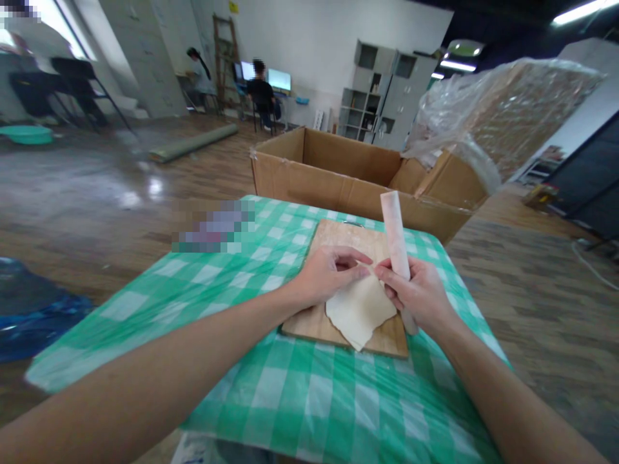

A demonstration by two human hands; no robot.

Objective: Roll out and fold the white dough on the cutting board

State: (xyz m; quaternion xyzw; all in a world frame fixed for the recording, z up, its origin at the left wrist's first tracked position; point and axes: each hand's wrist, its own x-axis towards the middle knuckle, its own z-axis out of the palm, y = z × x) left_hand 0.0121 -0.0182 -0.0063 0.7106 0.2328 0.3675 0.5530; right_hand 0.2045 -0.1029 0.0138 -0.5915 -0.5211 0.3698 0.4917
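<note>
I see both hands pinching dough sheet (pixel 358 308) top edge on board (pixel 338 258); right hand (pixel 418 293) also gripping rolling pin (pixel 396 235), left hand (pixel 329 274) on dough only. Soft, tears easily; I'd hold edges.

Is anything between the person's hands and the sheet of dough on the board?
Nothing visible. The left hand and right hand both pinch the dough sheet at its top edge; the right also grips a rolling pin.

One dough sheet (pixel 360 309), one rolling pin (pixel 395 235), one wooden board (pixel 338 238), one cardboard box (pixel 338 174)
</note>
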